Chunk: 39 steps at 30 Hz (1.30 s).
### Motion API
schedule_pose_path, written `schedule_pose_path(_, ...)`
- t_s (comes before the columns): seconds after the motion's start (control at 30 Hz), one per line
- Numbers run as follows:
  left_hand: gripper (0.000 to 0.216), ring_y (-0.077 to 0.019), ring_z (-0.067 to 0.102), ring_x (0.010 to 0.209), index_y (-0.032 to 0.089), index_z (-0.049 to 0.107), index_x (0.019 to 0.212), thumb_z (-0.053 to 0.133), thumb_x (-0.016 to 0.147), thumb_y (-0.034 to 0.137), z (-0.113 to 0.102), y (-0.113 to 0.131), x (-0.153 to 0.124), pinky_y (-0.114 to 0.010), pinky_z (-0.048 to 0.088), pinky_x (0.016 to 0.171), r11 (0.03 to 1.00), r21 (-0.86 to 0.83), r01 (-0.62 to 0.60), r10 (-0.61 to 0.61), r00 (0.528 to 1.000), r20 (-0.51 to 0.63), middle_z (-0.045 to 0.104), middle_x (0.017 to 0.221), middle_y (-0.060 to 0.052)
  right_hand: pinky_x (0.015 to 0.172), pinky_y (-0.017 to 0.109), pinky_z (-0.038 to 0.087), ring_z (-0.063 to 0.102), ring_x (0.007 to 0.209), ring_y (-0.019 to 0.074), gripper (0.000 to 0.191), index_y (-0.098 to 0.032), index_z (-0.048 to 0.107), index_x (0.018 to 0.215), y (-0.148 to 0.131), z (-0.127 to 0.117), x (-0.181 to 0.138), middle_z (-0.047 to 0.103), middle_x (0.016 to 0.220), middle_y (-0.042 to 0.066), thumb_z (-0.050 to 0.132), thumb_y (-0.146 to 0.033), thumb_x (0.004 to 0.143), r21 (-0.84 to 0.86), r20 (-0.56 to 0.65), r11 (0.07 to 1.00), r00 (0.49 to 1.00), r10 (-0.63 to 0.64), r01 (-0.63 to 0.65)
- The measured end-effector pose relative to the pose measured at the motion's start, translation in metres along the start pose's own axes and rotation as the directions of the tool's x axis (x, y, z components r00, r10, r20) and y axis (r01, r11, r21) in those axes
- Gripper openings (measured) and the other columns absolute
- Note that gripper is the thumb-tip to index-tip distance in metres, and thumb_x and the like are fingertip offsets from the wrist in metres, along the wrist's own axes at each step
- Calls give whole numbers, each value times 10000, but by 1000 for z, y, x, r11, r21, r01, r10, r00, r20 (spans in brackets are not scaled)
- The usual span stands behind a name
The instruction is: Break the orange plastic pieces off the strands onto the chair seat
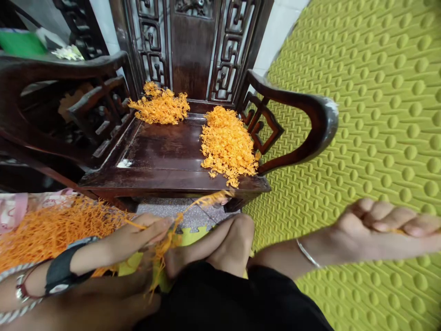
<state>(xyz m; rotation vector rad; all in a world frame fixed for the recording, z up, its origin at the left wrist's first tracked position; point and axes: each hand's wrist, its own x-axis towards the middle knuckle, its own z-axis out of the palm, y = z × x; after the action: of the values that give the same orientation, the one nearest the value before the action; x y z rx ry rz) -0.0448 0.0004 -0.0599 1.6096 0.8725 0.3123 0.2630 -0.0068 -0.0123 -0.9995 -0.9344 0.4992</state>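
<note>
My left hand (144,232) is low at the left, fingers pinched on a clump of thin orange strands (165,241) that trail up toward the chair's front edge. A large heap of the same orange strands (58,225) lies at my left, behind the forearm. My right hand (382,227) is stretched far to the right over the green mat, fingers curled shut; a sliver of orange shows between them. On the dark wooden chair seat (161,151) lie two orange piles, one at the back left (160,105) and one along the right side (227,145).
The carved wooden armchair has armrests at the left (62,69) and right (303,110). A green studded foam mat (372,115) covers the floor to the right. My bent knee (234,234) sits between my hands. A pink patterned cloth (20,207) lies at the far left.
</note>
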Motion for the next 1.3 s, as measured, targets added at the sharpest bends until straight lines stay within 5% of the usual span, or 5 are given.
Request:
schedule_pose_path(0.6,526,-97,324,480,186,390,533,313,920,534,-7,13,10,-216,301,481,993,-119,-19,31,995,98,334,504,39,398,209,174,240,425,50,274,-226,501,1038,50,85,-58,326,555,-83,531,-445,877,147,741,879,639,206,-454)
schedule_pose_path(0.83,529,-96,287,474,190,358,518,316,915,537,-10,4,-2,-237,244,489,998,-55,14,-12,1000,28,320,486,46,387,249,152,166,405,82,326,-232,367,638,46,50,-11,240,516,-64,463,-380,913,164,151,987,988,-30,5)
schedule_pose_path(0.93,549,-97,303,473,190,362,498,330,898,564,-13,-6,-7,-241,250,500,996,-82,41,-41,999,0,318,479,42,402,273,82,63,444,108,341,-242,346,634,36,19,41,160,554,-59,395,-404,930,56,-235,918,899,-369,392)
schedule_pose_path(1.13,589,-81,271,441,172,421,481,393,853,628,-15,-5,2,-229,188,455,958,-284,37,-70,992,-109,315,453,44,578,286,380,478,578,131,215,-189,570,785,72,85,127,545,647,15,466,-346,888,-538,488,702,851,-193,467)
schedule_pose_path(1.3,566,-62,202,424,153,382,477,423,907,519,-16,28,9,-206,191,449,791,-579,-198,62,967,-246,215,455,64,772,399,417,570,860,264,176,-112,633,913,135,154,190,649,889,153,546,-203,789,-854,499,255,854,148,454)
